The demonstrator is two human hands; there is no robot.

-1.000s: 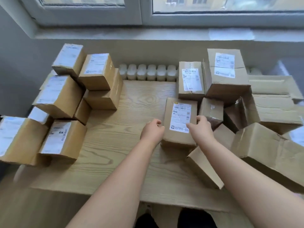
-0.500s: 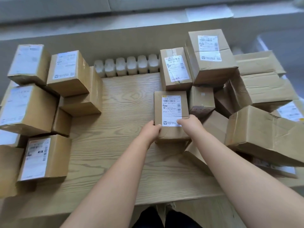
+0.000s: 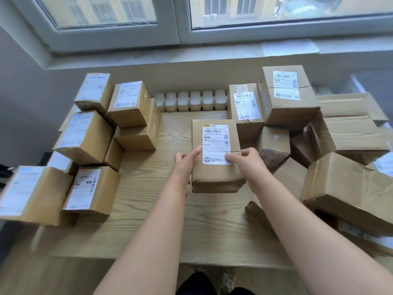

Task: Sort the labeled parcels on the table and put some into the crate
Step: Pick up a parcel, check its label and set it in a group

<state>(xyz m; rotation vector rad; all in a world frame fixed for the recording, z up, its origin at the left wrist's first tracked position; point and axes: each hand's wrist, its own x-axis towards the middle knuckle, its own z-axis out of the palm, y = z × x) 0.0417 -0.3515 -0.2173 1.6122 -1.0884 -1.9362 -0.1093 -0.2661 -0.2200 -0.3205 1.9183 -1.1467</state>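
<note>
A brown cardboard parcel (image 3: 214, 175) with a white shipping label facing up is held between both my hands over the middle of the wooden table (image 3: 170, 220). My left hand (image 3: 185, 165) grips its left side, the forefinger stretched across the top to the label's edge. My right hand (image 3: 244, 161) grips the right side, its thumb and fingers on the label's lower right corner. The parcel looks raised off the table. No crate is in view.
Several labeled parcels are stacked at the left (image 3: 85, 137), and more parcels and crumpled boxes are heaped at the right (image 3: 344, 188). A white radiator (image 3: 191, 101) runs behind the table under the window sill.
Both hands have lifted the parcel from the table's right-hand heap and drawn it nearer, label up. The camera has tipped up, so the window shows again.
</note>
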